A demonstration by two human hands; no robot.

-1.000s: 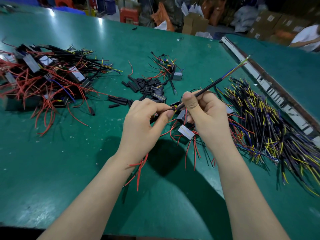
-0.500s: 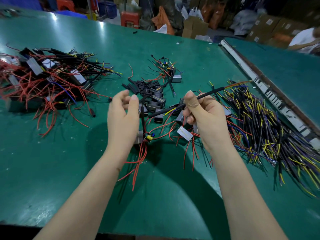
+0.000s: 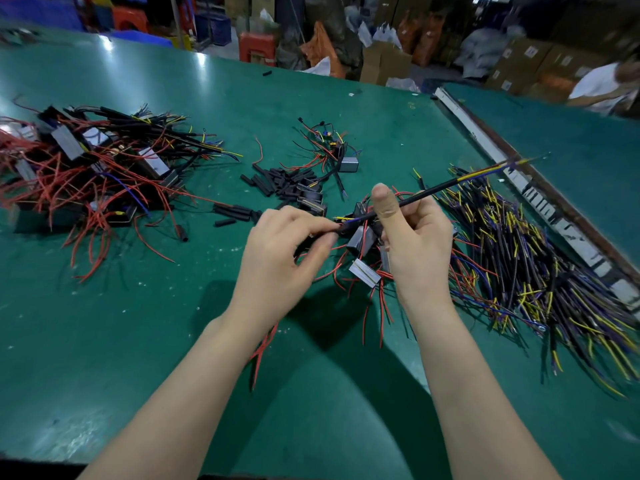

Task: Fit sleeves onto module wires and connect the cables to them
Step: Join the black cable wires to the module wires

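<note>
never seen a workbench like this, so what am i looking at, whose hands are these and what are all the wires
There is no machine here: a camera worn on a person's head looks down at their two bare hands over a green table. The right hand grips a black cable with yellow and blue ends. The left hand pinches thin wires at the cable's near end. More cables are piled on the right, red-wired modules on the left, and short black sleeves in the middle.

Left hand [image 3: 280, 251] fingertips pinched together, right hand [image 3: 415, 237] curled, thumb upright
</note>
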